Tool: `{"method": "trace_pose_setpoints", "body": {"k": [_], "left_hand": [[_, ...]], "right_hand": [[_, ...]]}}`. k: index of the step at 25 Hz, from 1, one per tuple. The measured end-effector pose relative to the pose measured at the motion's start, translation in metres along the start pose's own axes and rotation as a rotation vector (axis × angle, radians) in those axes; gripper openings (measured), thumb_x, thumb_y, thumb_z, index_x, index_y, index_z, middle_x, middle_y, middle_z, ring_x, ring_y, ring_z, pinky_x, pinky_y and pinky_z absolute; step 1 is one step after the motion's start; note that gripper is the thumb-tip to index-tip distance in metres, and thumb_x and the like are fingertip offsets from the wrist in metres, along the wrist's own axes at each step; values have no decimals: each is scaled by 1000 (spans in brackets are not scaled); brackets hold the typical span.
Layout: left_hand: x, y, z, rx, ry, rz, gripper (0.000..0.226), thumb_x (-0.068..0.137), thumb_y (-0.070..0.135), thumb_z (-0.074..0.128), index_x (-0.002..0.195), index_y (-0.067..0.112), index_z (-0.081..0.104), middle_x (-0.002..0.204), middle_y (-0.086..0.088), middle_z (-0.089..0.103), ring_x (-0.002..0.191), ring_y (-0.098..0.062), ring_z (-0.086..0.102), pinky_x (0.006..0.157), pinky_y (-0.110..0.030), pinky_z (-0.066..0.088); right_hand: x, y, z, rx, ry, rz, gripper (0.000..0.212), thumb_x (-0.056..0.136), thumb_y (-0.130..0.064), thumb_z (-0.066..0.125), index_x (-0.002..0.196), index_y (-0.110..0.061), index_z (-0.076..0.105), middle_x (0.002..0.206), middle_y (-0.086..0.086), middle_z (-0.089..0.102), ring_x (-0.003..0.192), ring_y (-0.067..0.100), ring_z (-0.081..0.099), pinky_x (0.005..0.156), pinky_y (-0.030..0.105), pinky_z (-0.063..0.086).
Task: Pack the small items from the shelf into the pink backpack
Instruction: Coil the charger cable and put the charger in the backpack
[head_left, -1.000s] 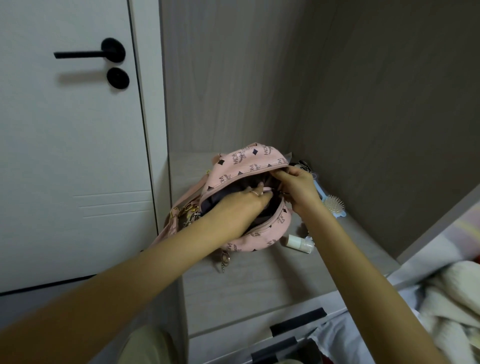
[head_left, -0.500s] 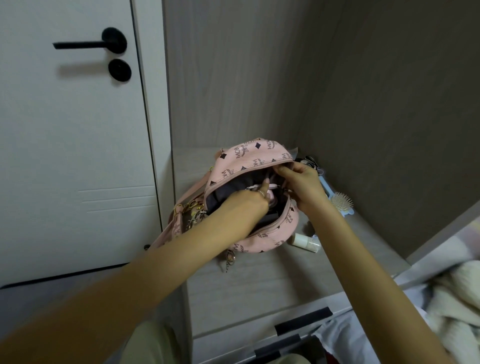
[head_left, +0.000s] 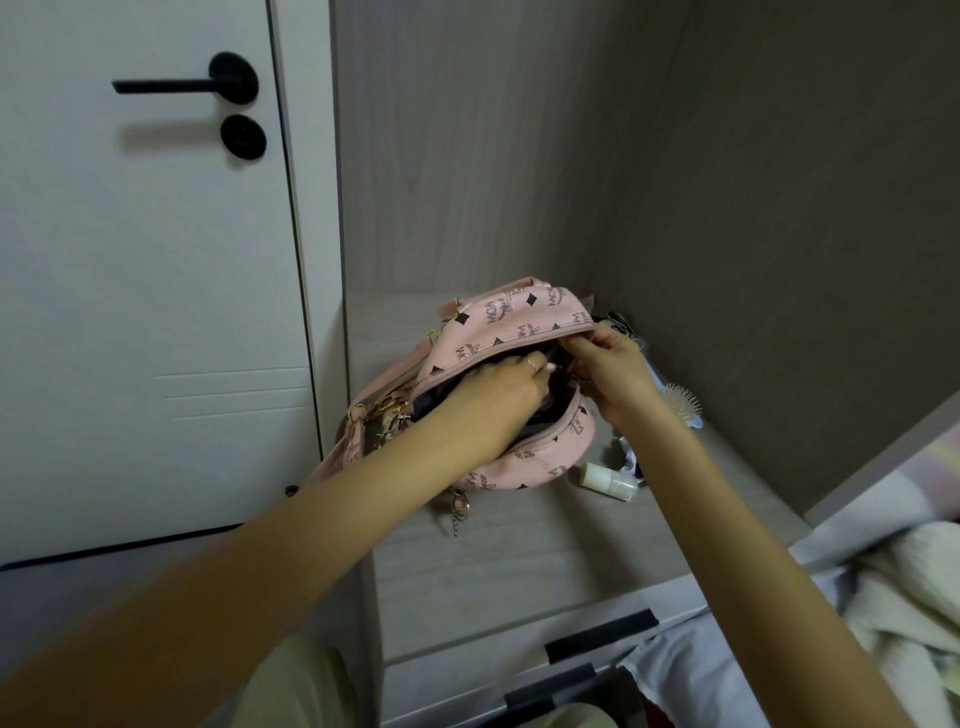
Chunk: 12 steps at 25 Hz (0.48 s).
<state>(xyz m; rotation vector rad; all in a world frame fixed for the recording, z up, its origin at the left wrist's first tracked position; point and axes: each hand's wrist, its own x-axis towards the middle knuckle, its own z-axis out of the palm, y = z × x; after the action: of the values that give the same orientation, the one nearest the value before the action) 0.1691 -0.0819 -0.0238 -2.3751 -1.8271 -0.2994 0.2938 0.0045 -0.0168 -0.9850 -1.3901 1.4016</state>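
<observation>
The pink backpack (head_left: 519, 317) with a dark logo print lies on the wooden shelf (head_left: 519, 545), its zipped mouth gaping toward me. My left hand (head_left: 498, 389) reaches into the dark opening; its fingertips are hidden inside, so whether they hold anything is unclear. My right hand (head_left: 608, 364) pinches the upper rim of the opening and holds it up. A small white bottle (head_left: 608, 480) lies on the shelf just right of the bag. A pale hairbrush (head_left: 684, 404) rests further right by the side wall. Some dark items (head_left: 618, 318) sit behind my right hand.
The shelf is a niche closed in by wood walls at the back and right. A white door with a black handle (head_left: 208, 83) stands at the left. Drawer fronts with black pulls (head_left: 597, 636) lie below the shelf. Bedding (head_left: 883, 597) is at the lower right.
My left hand has slid a little deeper into the backpack's opening. My right hand has kept its pinch on the rim. The bottle and brush have not moved.
</observation>
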Motion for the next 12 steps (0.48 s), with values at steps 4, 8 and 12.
{"method": "trace_pose_setpoints", "body": {"k": [4, 8, 12], "left_hand": [[6, 1, 4, 104, -10, -9, 40, 97, 15, 37, 137, 10, 37, 138, -6, 35, 118, -29, 43, 84, -43, 46], [22, 2, 12, 43, -44, -115, 38, 101, 28, 28, 136, 17, 39, 140, -4, 40, 123, -29, 43, 87, -38, 41], [22, 1, 18, 174, -74, -28, 41, 102, 23, 28, 143, 20, 33, 150, 4, 32, 133, -23, 29, 100, -37, 34]], "right_hand": [[6, -1, -2, -68, -33, -17, 18, 91, -2, 54, 83, -13, 66, 57, -7, 66, 48, 4, 58, 41, 14, 42], [4, 2, -9, -140, -86, -52, 20, 92, -4, 53, 83, -14, 68, 60, -8, 68, 53, 3, 60, 46, 15, 44], [2, 2, -9, -156, -46, -51, 21, 93, -6, 53, 79, -14, 67, 55, -10, 66, 48, -1, 57, 42, 12, 41]]}}
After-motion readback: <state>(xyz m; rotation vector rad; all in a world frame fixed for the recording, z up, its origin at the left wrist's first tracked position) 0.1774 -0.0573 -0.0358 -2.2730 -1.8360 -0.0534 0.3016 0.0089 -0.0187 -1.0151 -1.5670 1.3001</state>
